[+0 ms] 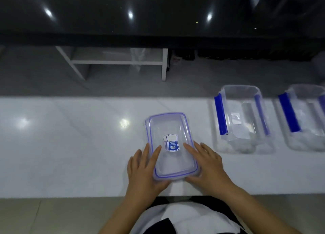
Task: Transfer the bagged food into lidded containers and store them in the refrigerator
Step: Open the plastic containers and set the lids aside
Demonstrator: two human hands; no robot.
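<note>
Two bare forearms reaching forward from below, left hand palm down, fingers straight and a little spread, pointing forward and slightly right, right hand palm down, fingers straight, pointing forward and slightly left, hands near but apart

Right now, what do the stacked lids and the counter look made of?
The stacked lids look like clear, glossy rigid plastic with a blue seal line: the counter shows through them. The counter is white and highly polished, mirroring lights; probably stone or a stone-look slab, can't tell which.
</note>
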